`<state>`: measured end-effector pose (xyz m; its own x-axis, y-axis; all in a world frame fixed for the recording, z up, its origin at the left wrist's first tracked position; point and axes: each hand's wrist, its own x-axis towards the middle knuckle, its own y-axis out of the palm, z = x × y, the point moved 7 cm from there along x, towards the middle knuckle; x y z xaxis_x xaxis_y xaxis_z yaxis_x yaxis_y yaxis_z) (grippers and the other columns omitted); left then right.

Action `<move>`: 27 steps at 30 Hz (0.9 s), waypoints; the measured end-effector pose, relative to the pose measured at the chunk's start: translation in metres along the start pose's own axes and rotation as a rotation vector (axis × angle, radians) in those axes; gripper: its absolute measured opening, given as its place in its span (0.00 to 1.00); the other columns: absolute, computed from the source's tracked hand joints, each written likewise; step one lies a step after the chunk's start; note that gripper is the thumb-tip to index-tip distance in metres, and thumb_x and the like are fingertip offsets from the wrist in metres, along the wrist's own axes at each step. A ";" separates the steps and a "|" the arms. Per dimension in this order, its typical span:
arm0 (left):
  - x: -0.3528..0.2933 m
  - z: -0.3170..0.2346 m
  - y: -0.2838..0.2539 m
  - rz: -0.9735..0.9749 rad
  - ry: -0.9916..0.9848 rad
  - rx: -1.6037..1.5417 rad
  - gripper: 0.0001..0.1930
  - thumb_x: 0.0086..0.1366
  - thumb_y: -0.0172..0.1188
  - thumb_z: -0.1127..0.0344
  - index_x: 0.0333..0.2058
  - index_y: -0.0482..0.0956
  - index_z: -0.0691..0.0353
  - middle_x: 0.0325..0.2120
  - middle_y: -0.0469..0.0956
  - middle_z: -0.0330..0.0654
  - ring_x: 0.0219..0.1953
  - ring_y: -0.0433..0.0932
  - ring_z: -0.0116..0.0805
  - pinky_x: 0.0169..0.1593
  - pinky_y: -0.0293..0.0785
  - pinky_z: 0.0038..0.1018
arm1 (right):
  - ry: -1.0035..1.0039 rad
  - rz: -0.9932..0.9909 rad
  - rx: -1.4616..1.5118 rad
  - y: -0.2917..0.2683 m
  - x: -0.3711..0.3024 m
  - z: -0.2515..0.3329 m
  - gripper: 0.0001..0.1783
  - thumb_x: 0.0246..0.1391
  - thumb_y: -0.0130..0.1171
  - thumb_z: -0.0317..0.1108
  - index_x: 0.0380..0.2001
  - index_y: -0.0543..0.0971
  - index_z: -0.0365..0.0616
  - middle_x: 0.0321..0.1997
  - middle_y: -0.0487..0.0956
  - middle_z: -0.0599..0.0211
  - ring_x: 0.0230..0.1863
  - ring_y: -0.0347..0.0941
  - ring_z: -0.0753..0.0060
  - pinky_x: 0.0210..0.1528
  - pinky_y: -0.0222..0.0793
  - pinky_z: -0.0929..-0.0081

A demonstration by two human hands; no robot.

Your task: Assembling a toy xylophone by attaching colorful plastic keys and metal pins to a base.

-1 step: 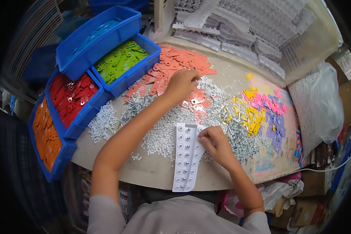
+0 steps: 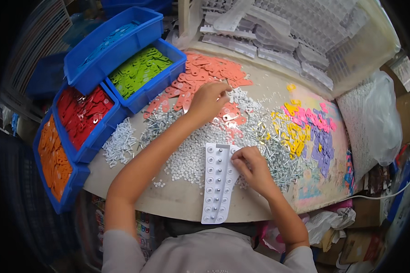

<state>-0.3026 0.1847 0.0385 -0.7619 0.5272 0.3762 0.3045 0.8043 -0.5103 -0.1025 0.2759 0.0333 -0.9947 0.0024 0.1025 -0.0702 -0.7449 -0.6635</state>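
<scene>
Before me a long white plastic holder (image 2: 209, 191) lies upright in view, with white rings along both sides and a row of metal pins down its middle groove. My right hand (image 2: 254, 169) is at its upper right edge, fingers curled and thumb bent in; whatever they pinch is too small to tell. Farther out, my left hand (image 2: 208, 101) reaches over coral flat pieces (image 2: 214, 69), fingertips drawn together beside a heap of small white parts (image 2: 242, 98). What the left fingertips hold, if anything, is hidden.
Blue bins (image 2: 143, 93) on the left hold green, red, orange and blue pieces. Small white caps (image 2: 187, 161), metal pins (image 2: 284, 168), and yellow (image 2: 296, 141), pink (image 2: 312, 119) and purple pieces (image 2: 322, 152) cover the table. A large crate (image 2: 300, 43) of clear plastic parts stands behind.
</scene>
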 end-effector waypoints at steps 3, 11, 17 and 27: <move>-0.046 -0.021 -0.019 0.127 -0.066 -0.122 0.07 0.60 0.64 0.69 0.37 0.83 0.65 0.33 0.81 0.40 0.38 0.77 0.33 0.44 0.72 0.30 | 0.053 -0.033 0.018 0.003 -0.003 -0.003 0.05 0.55 0.62 0.26 0.35 0.78 0.40 0.34 0.76 0.60 0.40 0.71 0.58 0.45 0.67 0.65; -0.135 -0.039 -0.013 0.333 -0.011 -0.044 0.05 0.59 0.65 0.70 0.34 0.84 0.62 0.32 0.79 0.41 0.40 0.76 0.39 0.46 0.71 0.33 | -0.144 -0.159 -0.209 0.010 -0.010 0.001 0.09 0.49 0.65 0.23 0.36 0.78 0.39 0.34 0.75 0.60 0.39 0.71 0.56 0.40 0.69 0.65; -0.146 -0.034 -0.008 0.267 -0.089 -0.017 0.04 0.60 0.64 0.71 0.35 0.83 0.63 0.30 0.77 0.40 0.37 0.76 0.36 0.41 0.73 0.30 | -0.283 -0.242 -0.364 0.018 -0.019 0.012 0.13 0.44 0.67 0.22 0.37 0.81 0.41 0.36 0.76 0.63 0.37 0.72 0.58 0.36 0.71 0.66; -0.153 -0.022 -0.008 0.215 -0.405 -0.140 0.05 0.59 0.65 0.73 0.35 0.82 0.65 0.29 0.78 0.41 0.28 0.77 0.33 0.32 0.73 0.27 | -0.298 -0.225 -0.319 0.008 -0.015 0.012 0.12 0.47 0.67 0.23 0.37 0.81 0.40 0.34 0.77 0.62 0.36 0.73 0.58 0.37 0.71 0.64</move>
<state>-0.1760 0.1033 0.0019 -0.8261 0.5589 -0.0722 0.5326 0.7325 -0.4239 -0.0873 0.2619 0.0355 -0.8908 -0.0863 0.4461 -0.3463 -0.5066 -0.7896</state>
